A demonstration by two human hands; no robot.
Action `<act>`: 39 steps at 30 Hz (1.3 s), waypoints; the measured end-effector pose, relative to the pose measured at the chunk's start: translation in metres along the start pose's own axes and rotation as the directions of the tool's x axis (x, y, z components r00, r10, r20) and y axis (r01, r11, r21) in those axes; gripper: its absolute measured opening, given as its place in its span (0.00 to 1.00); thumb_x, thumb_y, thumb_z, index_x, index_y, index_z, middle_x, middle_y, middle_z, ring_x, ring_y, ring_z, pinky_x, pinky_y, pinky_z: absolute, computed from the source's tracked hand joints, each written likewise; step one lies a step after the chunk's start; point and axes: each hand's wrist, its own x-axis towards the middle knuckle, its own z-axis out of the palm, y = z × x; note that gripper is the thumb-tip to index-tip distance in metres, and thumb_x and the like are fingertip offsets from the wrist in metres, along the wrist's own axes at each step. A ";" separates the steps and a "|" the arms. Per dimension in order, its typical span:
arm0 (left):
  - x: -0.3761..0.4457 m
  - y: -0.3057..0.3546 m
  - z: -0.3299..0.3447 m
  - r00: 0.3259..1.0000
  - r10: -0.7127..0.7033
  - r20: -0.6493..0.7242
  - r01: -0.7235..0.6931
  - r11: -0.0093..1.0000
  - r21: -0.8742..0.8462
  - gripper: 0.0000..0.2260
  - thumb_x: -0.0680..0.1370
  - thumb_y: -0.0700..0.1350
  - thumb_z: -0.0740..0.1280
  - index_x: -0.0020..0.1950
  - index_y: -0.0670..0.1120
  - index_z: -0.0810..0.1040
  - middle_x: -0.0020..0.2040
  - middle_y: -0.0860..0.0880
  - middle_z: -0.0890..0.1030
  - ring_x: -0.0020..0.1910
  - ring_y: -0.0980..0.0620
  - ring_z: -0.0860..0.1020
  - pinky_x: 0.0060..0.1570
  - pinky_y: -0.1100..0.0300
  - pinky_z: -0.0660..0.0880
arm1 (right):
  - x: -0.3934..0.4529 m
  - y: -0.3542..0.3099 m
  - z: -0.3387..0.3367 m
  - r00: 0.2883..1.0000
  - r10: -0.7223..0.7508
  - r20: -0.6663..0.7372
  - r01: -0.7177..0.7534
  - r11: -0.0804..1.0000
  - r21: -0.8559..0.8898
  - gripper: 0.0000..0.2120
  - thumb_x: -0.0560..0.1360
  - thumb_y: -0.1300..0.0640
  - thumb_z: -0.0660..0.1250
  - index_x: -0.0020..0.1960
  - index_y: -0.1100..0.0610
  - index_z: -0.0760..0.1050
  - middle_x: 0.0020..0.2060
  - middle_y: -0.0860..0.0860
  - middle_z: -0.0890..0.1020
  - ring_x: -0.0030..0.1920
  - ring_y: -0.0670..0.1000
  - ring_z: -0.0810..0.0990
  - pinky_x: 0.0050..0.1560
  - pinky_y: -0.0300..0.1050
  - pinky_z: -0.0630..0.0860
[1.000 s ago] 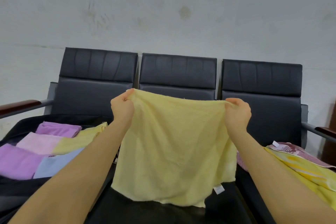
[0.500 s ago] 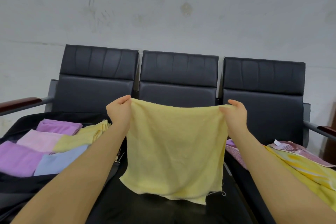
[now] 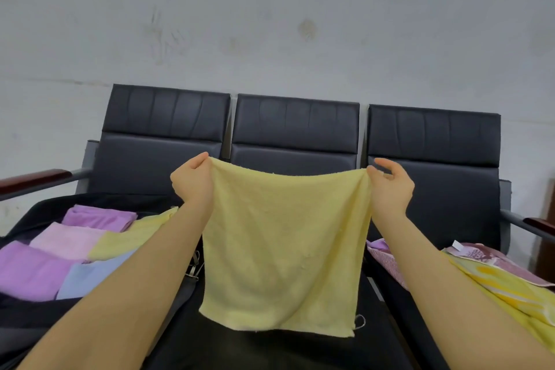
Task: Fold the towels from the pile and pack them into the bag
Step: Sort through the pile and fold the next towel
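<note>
A pale yellow towel (image 3: pixel 285 249) hangs spread out in front of me over the middle seat of a black bench. My left hand (image 3: pixel 192 180) pinches its top left corner. At the top right corner my right hand (image 3: pixel 390 186) pinches the cloth with thumb and a finger, the other fingers spread. The towel's lower edge hangs just above the seat. An open black bag (image 3: pixel 39 309) lies on the left seat, holding folded purple, pink, yellow and blue towels (image 3: pixel 75 258). A pile of unfolded towels (image 3: pixel 495 276), yellow and maroon-pink, lies on the right seat.
The black three-seat bench (image 3: pixel 294 126) stands against a grey wall. Wooden armrests stick out at the far left (image 3: pixel 33 177) and far right (image 3: pixel 540 224). Metal clips of the bag (image 3: pixel 193 267) show beside my left forearm.
The towel has been pulled flatter and hangs squarer, with its top edge taut. My right hand's spare fingers have spread open. The white tag seen one second ago has turned out of sight.
</note>
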 end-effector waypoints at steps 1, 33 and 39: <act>0.000 0.003 0.002 1.000 0.006 -0.008 -0.006 1.000 0.001 0.11 0.74 0.38 0.67 0.54 0.48 0.84 0.43 0.56 0.82 0.46 0.53 0.80 0.50 0.60 0.77 | 0.003 -0.005 0.001 1.000 0.001 -0.013 -0.001 1.000 0.026 0.09 0.75 0.61 0.67 0.54 0.54 0.78 0.44 0.52 0.81 0.42 0.51 0.80 0.45 0.45 0.78; -0.014 0.065 -0.011 0.921 0.322 0.219 -0.389 0.717 0.579 0.07 0.80 0.48 0.62 0.50 0.45 0.74 0.41 0.46 0.79 0.39 0.46 0.79 0.40 0.53 0.72 | -0.015 -0.044 -0.021 0.986 -0.153 -0.067 0.139 0.974 -0.177 0.10 0.79 0.64 0.57 0.56 0.61 0.76 0.44 0.51 0.76 0.38 0.49 0.72 0.33 0.37 0.67; -0.014 0.063 -0.017 0.919 0.308 0.246 -0.390 0.797 0.461 0.06 0.79 0.45 0.64 0.53 0.44 0.77 0.41 0.46 0.81 0.36 0.51 0.81 0.38 0.59 0.75 | -0.017 -0.034 -0.025 0.991 -0.106 -0.077 0.091 0.979 -0.184 0.11 0.79 0.66 0.57 0.55 0.62 0.77 0.47 0.54 0.78 0.45 0.52 0.77 0.40 0.43 0.72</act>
